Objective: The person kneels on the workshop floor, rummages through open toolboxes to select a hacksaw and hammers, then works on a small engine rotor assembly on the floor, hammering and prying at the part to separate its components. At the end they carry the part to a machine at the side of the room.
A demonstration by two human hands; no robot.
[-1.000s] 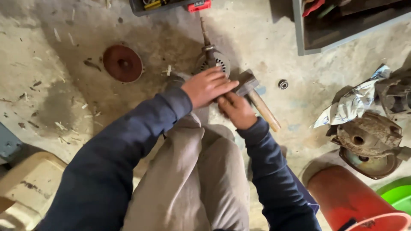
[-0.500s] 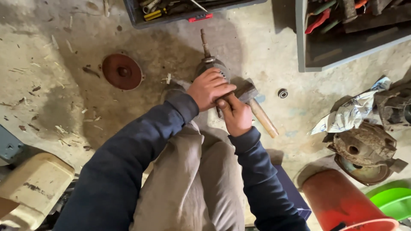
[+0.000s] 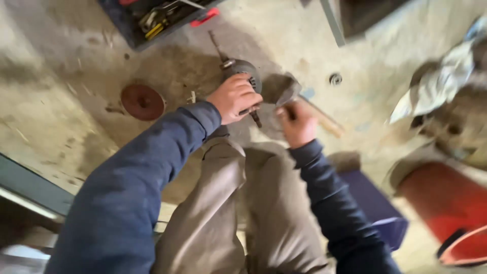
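Observation:
My left hand (image 3: 234, 98) grips a grey round metal motor part (image 3: 244, 71) with a thin shaft sticking out toward the top, standing on the concrete floor. My right hand (image 3: 297, 123) is closed around the wooden handle of a hammer (image 3: 287, 91), whose metal head sits just right of the motor part. Both blue sleeves reach over my bent knee in tan trousers. The picture is blurred by motion.
A rusty round disc (image 3: 142, 101) lies on the floor at left. A dark tool tray (image 3: 152, 18) stands at the top. A small ring (image 3: 335, 78) lies right of the hammer. Crumpled cloth (image 3: 436, 86) and a red bucket (image 3: 451, 208) are at right.
The view has swung and blurred. My right hand has drawn back from the motor part, carrying the hammer slightly to the right; my left hand stays on the part.

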